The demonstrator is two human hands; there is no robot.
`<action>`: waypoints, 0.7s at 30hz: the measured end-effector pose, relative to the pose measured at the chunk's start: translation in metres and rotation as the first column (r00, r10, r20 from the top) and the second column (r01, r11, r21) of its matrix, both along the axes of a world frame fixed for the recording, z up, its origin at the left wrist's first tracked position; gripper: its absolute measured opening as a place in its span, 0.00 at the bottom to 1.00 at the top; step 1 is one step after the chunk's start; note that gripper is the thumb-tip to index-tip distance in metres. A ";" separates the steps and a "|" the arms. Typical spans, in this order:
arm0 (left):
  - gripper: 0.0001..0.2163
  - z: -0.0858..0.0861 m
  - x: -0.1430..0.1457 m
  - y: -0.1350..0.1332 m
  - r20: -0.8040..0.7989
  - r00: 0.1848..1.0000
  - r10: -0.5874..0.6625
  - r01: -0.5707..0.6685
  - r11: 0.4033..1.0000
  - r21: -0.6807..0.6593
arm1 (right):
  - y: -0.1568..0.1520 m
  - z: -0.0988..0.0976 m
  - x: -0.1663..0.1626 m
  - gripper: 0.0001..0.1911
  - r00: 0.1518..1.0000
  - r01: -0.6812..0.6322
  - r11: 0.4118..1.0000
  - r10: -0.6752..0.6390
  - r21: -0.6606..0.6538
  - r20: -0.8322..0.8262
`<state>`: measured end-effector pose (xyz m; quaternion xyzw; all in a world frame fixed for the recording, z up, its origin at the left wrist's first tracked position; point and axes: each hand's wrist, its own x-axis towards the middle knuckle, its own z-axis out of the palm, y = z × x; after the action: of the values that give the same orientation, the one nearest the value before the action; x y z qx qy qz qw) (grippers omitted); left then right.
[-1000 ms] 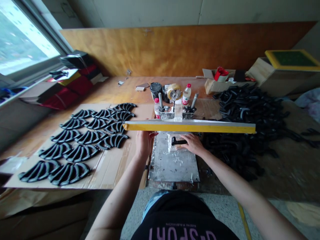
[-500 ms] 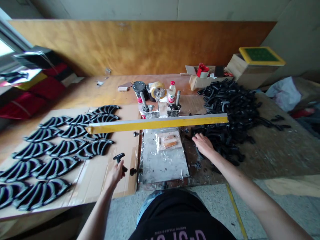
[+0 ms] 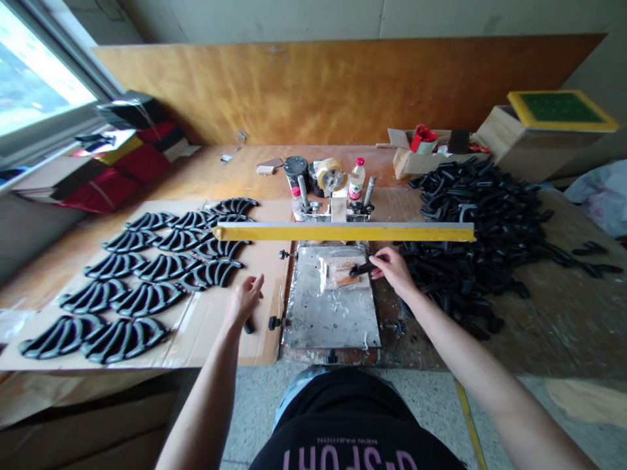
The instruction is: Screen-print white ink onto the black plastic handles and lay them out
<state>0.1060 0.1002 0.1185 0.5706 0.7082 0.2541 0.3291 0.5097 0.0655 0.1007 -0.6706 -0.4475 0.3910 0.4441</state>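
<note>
My right hand (image 3: 393,271) pinches a black part (image 3: 362,267) by one end, just over the wrapped block (image 3: 337,273) at the 12 o'clock end of the metal plate (image 3: 333,313). My left hand (image 3: 245,297) is wide and holds nothing, above the cardboard (image 3: 220,339) at 9 o'clock from the plate. A small black piece (image 3: 249,324) lies just under its heel.

I think the part can slip, because only fingertips grip it, or it can sit crooked on the block. The yellow bar (image 3: 343,232) hangs close above and could catch my knuckles.

I cannot tell whether the part touches the block. My fingers hide its near end, and the wrapping blurs the shape of the block.
</note>
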 end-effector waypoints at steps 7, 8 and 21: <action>0.18 0.075 0.076 0.020 0.462 0.880 -0.113 -0.011 0.966 0.257 | 0.030 -0.019 -0.057 0.32 0.875 -0.156 0.893 0.323 -0.422 0.360; 0.17 0.085 0.081 0.020 0.521 0.845 -0.123 -0.038 0.957 0.289 | 0.030 -0.015 -0.056 0.34 0.791 -0.160 0.879 0.386 -0.450 0.474; 0.26 0.095 0.096 0.002 0.658 0.725 -0.206 -0.083 0.921 0.381 | 0.019 -0.014 -0.037 0.24 0.472 -0.446 0.890 0.326 -0.097 0.819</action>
<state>0.2019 0.1018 0.2139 0.5126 0.4520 0.5692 0.4572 0.4730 0.0846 0.0869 -0.6242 -0.7646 0.0961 0.1286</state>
